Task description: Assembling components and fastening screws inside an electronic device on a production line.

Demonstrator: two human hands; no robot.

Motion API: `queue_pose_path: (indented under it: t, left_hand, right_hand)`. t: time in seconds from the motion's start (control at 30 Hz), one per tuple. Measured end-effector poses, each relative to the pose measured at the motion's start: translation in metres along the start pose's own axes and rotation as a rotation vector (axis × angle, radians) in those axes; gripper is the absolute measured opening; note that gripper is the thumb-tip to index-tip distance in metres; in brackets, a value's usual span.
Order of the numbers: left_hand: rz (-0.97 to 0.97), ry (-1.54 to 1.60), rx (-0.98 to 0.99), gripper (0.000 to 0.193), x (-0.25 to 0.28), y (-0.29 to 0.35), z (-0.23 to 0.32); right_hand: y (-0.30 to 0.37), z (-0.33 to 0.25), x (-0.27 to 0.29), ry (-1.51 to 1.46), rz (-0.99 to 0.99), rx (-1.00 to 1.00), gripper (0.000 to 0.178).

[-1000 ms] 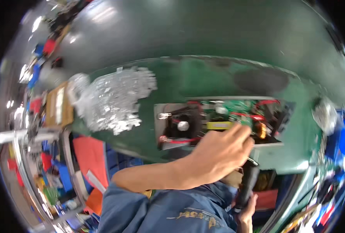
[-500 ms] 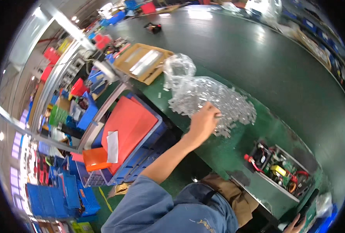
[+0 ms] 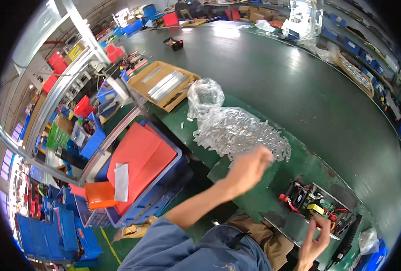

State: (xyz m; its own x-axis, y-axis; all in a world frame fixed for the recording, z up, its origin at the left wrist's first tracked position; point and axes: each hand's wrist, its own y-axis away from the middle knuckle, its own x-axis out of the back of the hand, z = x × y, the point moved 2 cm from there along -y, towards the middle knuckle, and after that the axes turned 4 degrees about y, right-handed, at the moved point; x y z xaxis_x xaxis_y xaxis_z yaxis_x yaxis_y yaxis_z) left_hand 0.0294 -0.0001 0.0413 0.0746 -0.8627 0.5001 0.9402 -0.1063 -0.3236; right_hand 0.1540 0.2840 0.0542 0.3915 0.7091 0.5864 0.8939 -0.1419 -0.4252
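Observation:
My left hand [image 3: 248,166] hovers with curled fingers at the near edge of a pile of small silvery metal pieces [image 3: 241,133] spread on a clear plastic bag [image 3: 205,95]. Blur hides whether it holds a piece. My right hand [image 3: 315,241] is at the lower right, fingers apart, fingertips touching the near rim of an open metal-cased electronic unit [image 3: 320,205] with a green circuit board, a fan and red wires. A long black tool [image 3: 350,237] lies just right of that hand, apart from it.
A green workbench [image 3: 272,67] carries a cardboard tray of metal strips [image 3: 166,85]. A blue crate with red sheets [image 3: 141,158] stands to the left, by shelves with coloured bins [image 3: 80,131]. Blue crates [image 3: 51,230] are stacked on the floor.
My left hand has lifted off the pile of metal pieces and drawn back toward me and the unit. My right hand has risen to the unit's near rim.

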Motion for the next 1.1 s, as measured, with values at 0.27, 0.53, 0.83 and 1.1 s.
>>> queue_pose_path:
  t: [0.27,0.53,0.83,1.1]
  left_hand:
    - [-0.480,0.722,0.012,0.034,-0.061,0.036,0.100]
    - [-0.338,0.334,-0.445,0.017,-0.101,0.015,0.106]
    - [-0.724,0.908,0.288,0.027,-0.132,0.001,0.119]
    - [-0.733,0.798,0.341,0.023,-0.148,0.013,0.132]
  right_hand:
    - [-0.003,-0.021,-0.016,-0.557,0.006,-0.136,0.013]
    - [0.032,0.017,0.028,-0.436,0.170,-0.440,0.017]
    - [0.038,0.038,0.053,-0.509,0.091,-0.551,0.014]
    - [0.045,0.052,0.063,-0.439,0.051,-0.459,0.015]
